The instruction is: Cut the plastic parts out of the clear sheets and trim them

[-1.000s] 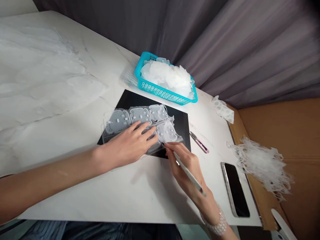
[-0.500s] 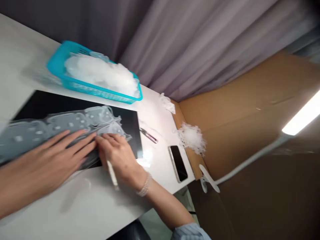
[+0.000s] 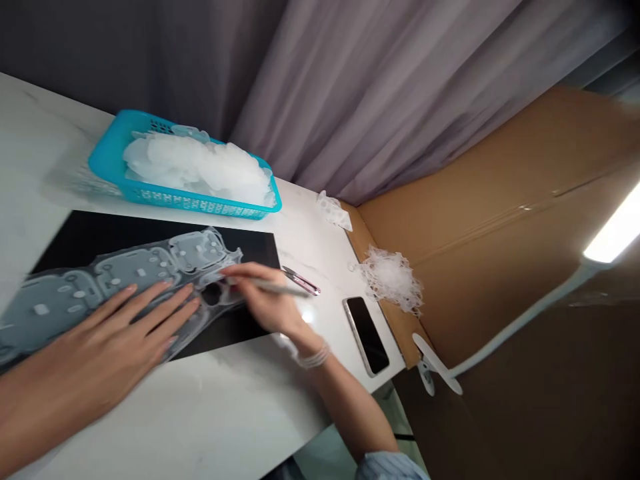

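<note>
Sheet [image 3: 115,270], translucent and moulded, lies across the black mat [image 3: 115,232], the left hand [image 3: 113,353] spread flat on top, fingers parted, while the right hand [image 3: 273,300] pinches a slim pen-like tool [image 3: 283,288] over its right end! It looks light, floppy and easily torn at the ragged rim [image 3: 235,257], so the broad panels [image 3: 197,251] seem the safer hold.

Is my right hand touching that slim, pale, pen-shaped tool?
Touching: the head view shows the right hand gripping the slim, pale, pen-shaped tool.
</note>
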Demonstrator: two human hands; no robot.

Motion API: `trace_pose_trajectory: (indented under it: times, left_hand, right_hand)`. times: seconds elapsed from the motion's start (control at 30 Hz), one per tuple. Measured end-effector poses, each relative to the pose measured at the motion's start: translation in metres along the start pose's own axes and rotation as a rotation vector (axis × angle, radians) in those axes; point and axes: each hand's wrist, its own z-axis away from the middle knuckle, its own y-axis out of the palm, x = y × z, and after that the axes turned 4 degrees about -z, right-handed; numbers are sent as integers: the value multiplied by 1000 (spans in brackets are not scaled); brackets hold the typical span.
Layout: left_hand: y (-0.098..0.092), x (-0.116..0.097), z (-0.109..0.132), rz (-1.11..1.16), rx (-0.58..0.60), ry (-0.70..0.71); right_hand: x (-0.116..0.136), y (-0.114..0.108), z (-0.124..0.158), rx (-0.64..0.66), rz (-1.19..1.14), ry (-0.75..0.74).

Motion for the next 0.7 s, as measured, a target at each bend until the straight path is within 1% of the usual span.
trace_pose_trajectory:
  times: [0.03, 0.1, 0.13, 0.2, 0.23, 0.27, 0.3, 0.37, 0.43, 0.47, 0.5, 0.53, 0.57, 0.6, 0.63, 0.67, 0.7]
  left_hand:
    - [-6, -4, -3, -46, 52, 21]
    - [-17, -13, -7, -112, 126, 49]
    - [-20, -16, -9, -135, 121, 32]
    - [-25, -19, -11, -152, 122, 20]
    - [-27, -20, -13, -141, 121, 14]
    - [-30, -21, -15, -110, 124, 5]
    - [-34, -22, -18, -57, 123, -18]
    - [-47, -26, -28, 129, 104, -122]
    - [-61, -32, -43, 435, 99, -329]
    - [-68, -36, -52, 641, 110, -479]
    - [-73, -40, -61, 885, 146, -642]
    - [-77, -44, -68, 1125, 197, -784]
    - [-78, -47, -75, 1320, 240, -887]
    - [-79, -49, -79, 1456, 277, -950]
    - [-78, -50, -83, 1520, 302, -970]
    - [-76, -51, -84, 1531, 316, -960]
    - [-74, -51, -84, 1513, 324, -946]
  right_hand:
    - [-5, -15, -2, -92, -103, 89]
    - [-14, -51, -3, -240, -140, 123]
    - [-17, -68, -2, -281, -144, 140]
    - [-18, -95, 3, -313, -156, 148]
    - [-16, -102, 6, -319, -175, 153]
    - [-12, -105, 10, -312, -193, 161]
    - [-6, -102, 15, -312, -214, 161]
    - [9, -86, 23, -331, -241, 133]
    - [28, -62, 29, -325, -209, 60]
    - [39, -50, 32, -281, -171, 10]
    - [50, -39, 35, -192, -124, -46]
    - [60, -30, 39, -60, -75, -94]
    - [68, -23, 42, 84, -32, -140]
    - [75, -18, 46, 214, -3, -170]
    - [80, -16, 49, 299, 14, -176]
    - [82, -16, 51, 321, 18, -157]
    - [82, -18, 52, 277, 10, -119]
